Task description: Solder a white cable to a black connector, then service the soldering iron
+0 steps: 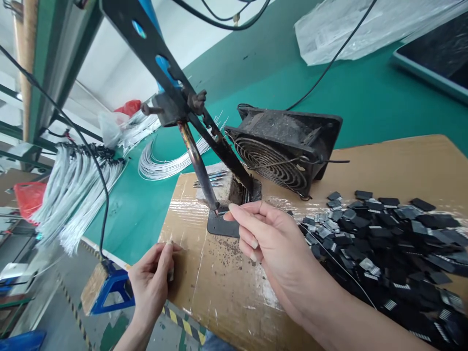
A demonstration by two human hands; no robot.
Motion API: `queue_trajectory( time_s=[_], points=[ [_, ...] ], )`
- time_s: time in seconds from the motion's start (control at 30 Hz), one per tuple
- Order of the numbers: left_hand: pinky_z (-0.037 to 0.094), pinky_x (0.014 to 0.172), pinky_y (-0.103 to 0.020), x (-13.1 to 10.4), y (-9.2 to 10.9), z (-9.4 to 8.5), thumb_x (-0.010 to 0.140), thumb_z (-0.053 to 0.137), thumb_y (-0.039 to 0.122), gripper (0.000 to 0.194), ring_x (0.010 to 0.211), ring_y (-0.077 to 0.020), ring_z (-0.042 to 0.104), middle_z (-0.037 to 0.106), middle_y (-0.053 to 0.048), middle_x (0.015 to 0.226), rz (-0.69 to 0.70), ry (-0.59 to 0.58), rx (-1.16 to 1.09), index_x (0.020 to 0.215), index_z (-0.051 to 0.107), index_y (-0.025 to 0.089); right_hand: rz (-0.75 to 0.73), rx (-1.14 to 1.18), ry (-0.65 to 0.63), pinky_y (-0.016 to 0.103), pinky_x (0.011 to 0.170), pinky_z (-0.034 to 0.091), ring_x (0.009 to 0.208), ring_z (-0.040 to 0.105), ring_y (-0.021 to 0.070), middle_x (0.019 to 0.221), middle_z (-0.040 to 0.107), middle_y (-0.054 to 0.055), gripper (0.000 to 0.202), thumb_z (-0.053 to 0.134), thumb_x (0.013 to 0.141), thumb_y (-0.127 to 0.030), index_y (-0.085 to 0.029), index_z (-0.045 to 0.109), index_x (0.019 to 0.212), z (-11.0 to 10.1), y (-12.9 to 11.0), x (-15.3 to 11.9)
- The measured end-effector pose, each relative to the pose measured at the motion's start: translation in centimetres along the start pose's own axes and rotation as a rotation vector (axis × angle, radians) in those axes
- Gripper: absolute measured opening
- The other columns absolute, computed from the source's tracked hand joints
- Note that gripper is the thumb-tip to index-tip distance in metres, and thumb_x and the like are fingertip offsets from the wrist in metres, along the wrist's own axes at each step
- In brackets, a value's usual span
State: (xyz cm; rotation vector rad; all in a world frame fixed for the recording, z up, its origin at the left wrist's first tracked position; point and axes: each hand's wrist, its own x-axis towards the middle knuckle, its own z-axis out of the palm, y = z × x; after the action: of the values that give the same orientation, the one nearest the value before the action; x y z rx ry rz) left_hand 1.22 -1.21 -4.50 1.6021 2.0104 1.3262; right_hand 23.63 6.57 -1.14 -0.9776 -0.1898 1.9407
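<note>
My right hand pinches a thin piece close to the tip of a soldering iron, which hangs tilted from a black slotted bracket. Under the tip lies a black base plate. My left hand is closed at the board's left edge, thumb against fingers; what it holds, if anything, is too small to name. Behind the iron, thin wires with dark ends rest on a pale block. A large pile of small black connectors spreads to the right of my right hand.
A dusty black fan stands behind the brown board. Coiled white wires lie on the green table, and white wire bundles hang at the left. Plastic bags and a dark flat device are at the back right.
</note>
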Motion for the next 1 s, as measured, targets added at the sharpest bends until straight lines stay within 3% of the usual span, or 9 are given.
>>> queue_trajectory(
  time_s=[0.13, 0.3, 0.47, 0.63, 1.0],
  points=[
    [0.028, 0.048, -0.02, 0.2, -0.9, -0.5, 0.101, 0.076, 0.046, 0.033, 0.049, -0.0162, 0.04, 0.047, 0.003, 0.064, -0.013, -0.045, -0.035, 0.085, 0.075, 0.017, 0.016, 0.011, 0.017, 0.024, 0.043, 0.024, 0.041, 0.029, 0.0012, 0.071, 0.066, 0.002, 0.023, 0.079, 0.083, -0.022, -0.014, 0.06, 0.073, 0.0, 0.1, -0.1],
    [0.028, 0.049, -0.02, 0.4, -1.3, -0.8, 0.101, 0.076, 0.044, 0.033, 0.05, -0.0161, 0.039, 0.049, 0.002, 0.065, 0.023, -0.067, -0.009, 0.083, 0.074, 0.017, 0.065, 0.021, 0.031, 0.02, 0.042, 0.021, 0.039, 0.029, 0.002, 0.051, 0.044, -0.007, 0.026, 0.079, 0.091, -0.018, -0.012, 0.06, 0.073, 0.3, 0.0, -0.4],
    [0.028, 0.049, -0.021, 0.0, -0.1, -0.1, 0.099, 0.077, 0.046, 0.035, 0.05, -0.0164, 0.039, 0.046, 0.003, 0.064, -0.009, -0.023, -0.007, 0.081, 0.071, 0.017, 0.012, -0.015, 0.006, 0.025, 0.044, 0.022, 0.042, 0.028, 0.0022, 0.068, 0.062, 0.0, 0.025, 0.082, 0.084, -0.024, -0.014, 0.061, 0.075, 0.1, 0.1, -0.2],
    [0.029, 0.05, -0.02, -0.1, 0.4, 0.1, 0.098, 0.076, 0.046, 0.033, 0.05, -0.0163, 0.04, 0.046, 0.003, 0.064, -0.01, -0.027, 0.014, 0.082, 0.073, 0.017, -0.013, -0.045, -0.019, 0.025, 0.046, 0.023, 0.042, 0.029, 0.0042, 0.06, 0.054, -0.003, 0.029, 0.085, 0.077, -0.033, -0.016, 0.061, 0.074, -0.1, 0.3, 0.1],
    [0.028, 0.05, -0.02, -0.1, 0.3, 0.0, 0.1, 0.076, 0.045, 0.032, 0.05, -0.0161, 0.039, 0.046, 0.003, 0.064, -0.003, -0.038, 0.012, 0.085, 0.075, 0.017, 0.004, -0.036, -0.015, 0.025, 0.046, 0.023, 0.042, 0.032, 0.0036, 0.071, 0.065, 0.002, 0.027, 0.084, 0.077, -0.03, -0.015, 0.061, 0.074, 0.1, 0.0, -0.3]
  ],
)
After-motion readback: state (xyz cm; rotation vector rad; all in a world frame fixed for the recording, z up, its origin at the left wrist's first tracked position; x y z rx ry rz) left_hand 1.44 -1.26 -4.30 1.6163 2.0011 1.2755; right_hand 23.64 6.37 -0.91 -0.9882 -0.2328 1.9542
